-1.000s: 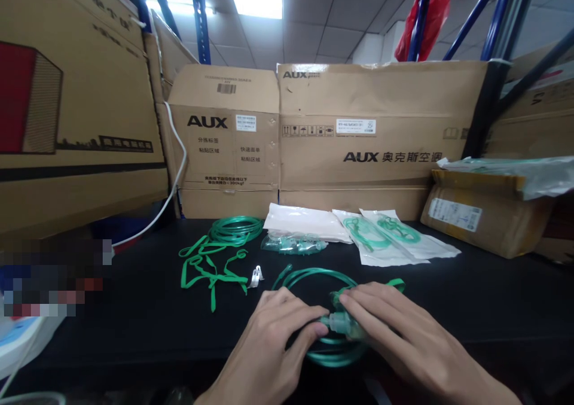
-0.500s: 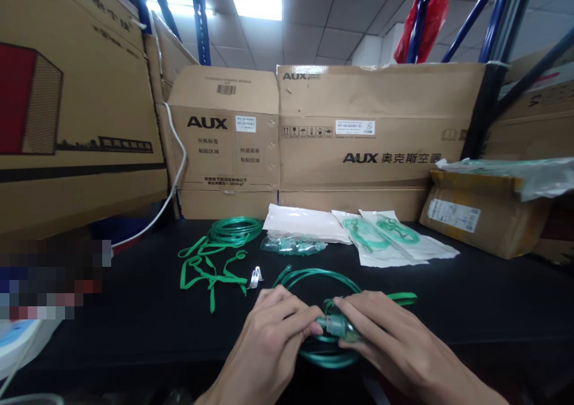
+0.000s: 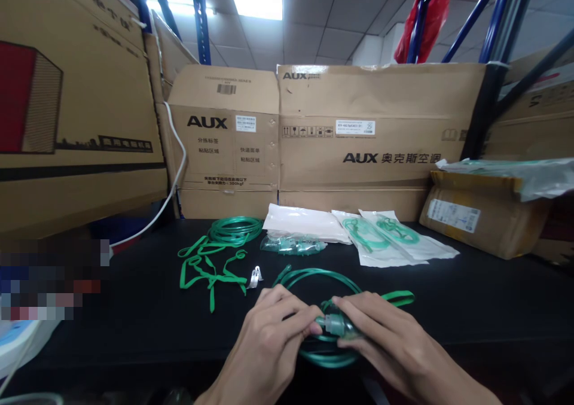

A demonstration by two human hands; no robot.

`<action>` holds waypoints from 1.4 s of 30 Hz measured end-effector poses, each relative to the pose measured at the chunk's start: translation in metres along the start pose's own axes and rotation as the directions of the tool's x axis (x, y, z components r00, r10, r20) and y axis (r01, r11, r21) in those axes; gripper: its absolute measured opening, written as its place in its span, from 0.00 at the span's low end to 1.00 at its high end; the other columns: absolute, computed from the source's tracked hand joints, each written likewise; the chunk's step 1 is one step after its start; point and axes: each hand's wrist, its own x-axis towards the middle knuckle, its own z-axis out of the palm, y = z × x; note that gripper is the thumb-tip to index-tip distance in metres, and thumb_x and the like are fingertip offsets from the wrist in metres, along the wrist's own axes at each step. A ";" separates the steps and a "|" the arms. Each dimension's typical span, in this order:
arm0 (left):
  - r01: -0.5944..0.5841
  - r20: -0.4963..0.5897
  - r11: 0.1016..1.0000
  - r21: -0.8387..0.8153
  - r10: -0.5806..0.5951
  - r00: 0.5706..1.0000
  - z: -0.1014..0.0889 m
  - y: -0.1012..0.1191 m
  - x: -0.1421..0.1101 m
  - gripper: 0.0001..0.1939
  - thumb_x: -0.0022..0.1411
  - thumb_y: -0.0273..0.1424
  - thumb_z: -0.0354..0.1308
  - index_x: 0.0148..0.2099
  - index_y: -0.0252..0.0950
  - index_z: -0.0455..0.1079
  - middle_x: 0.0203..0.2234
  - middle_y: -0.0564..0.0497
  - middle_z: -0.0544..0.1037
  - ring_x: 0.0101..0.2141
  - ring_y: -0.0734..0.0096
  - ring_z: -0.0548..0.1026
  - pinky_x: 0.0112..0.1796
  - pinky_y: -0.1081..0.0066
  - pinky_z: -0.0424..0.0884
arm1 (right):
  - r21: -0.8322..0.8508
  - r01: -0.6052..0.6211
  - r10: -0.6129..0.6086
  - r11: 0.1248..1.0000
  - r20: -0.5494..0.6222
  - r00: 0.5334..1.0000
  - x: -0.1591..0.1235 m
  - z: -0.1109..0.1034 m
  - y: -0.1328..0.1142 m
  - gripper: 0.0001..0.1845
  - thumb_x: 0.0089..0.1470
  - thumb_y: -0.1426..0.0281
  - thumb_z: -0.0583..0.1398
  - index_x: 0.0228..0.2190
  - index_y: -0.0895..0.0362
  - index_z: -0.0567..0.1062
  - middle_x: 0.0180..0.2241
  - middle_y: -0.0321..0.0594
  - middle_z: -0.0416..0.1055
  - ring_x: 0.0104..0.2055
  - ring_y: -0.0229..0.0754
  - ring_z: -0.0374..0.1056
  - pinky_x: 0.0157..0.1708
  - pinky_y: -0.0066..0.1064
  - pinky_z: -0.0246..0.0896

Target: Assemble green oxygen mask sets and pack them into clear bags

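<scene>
My left hand [image 3: 280, 330] pinches the end of a green oxygen tube [image 3: 329, 362] between thumb and fingers, right at the connector [image 3: 332, 324] of a clear green oxygen mask [image 3: 351, 328]. Wrapped over the mask is my right hand [image 3: 390, 330], which hides most of it. A green strap [image 3: 399, 298] sticks out beyond the right hand's knuckles. The tube lies in loops around and under both hands, with a free end [image 3: 284, 272] behind the left hand.
On the black tabletop [image 3: 134, 309] lie green straps [image 3: 210, 273], coiled tubing [image 3: 235, 230], small metal strips [image 3: 255, 277], several clear masks [image 3: 293, 244], white pouches [image 3: 305, 221] and packed sets [image 3: 394, 231]. Cardboard boxes [image 3: 381, 106] wall the back; a smaller box [image 3: 484, 213] stands right.
The mask and my right hand have shifted slightly left, and the strap now reaches out further to the right. My left hand keeps its pinch at the connector. Little differs over the last half second.
</scene>
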 end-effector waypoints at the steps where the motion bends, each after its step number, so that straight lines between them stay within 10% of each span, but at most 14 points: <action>1: -0.005 -0.003 1.000 -0.001 0.005 1.000 0.000 0.000 0.000 0.16 0.70 0.16 0.51 0.45 0.39 0.75 0.35 0.53 0.81 0.35 0.66 0.71 0.37 0.65 0.66 | 0.023 -0.002 0.002 1.000 -0.004 1.000 0.000 0.001 0.000 0.28 0.66 0.76 0.58 0.65 0.59 0.61 0.49 0.50 0.76 0.50 0.46 0.74 0.48 0.37 0.75; 10: -0.065 -0.055 0.998 0.024 0.067 0.996 0.001 -0.002 0.000 0.15 0.69 0.16 0.52 0.47 0.38 0.75 0.34 0.54 0.80 0.34 0.67 0.71 0.35 0.67 0.65 | 0.137 -0.063 0.072 0.989 -0.059 0.996 0.001 0.005 -0.002 0.26 0.67 0.74 0.58 0.63 0.56 0.63 0.50 0.46 0.76 0.48 0.43 0.74 0.46 0.31 0.74; 21: -0.106 -0.099 0.991 0.084 0.114 0.989 0.001 0.002 0.001 0.14 0.73 0.23 0.56 0.57 0.39 0.72 0.39 0.54 0.80 0.37 0.72 0.74 0.44 0.67 0.64 | -0.136 -0.028 0.020 0.990 -0.058 0.998 -0.001 -0.006 0.002 0.23 0.69 0.70 0.57 0.63 0.60 0.64 0.48 0.49 0.76 0.47 0.47 0.74 0.50 0.43 0.71; 42: -0.150 -0.196 0.988 0.049 0.156 0.968 0.009 -0.003 -0.001 0.14 0.68 0.14 0.54 0.47 0.36 0.71 0.35 0.52 0.80 0.32 0.69 0.73 0.35 0.67 0.66 | -0.046 -0.062 0.060 0.997 -0.046 0.997 0.003 -0.004 -0.010 0.20 0.69 0.72 0.55 0.60 0.61 0.65 0.40 0.46 0.77 0.42 0.45 0.76 0.51 0.41 0.74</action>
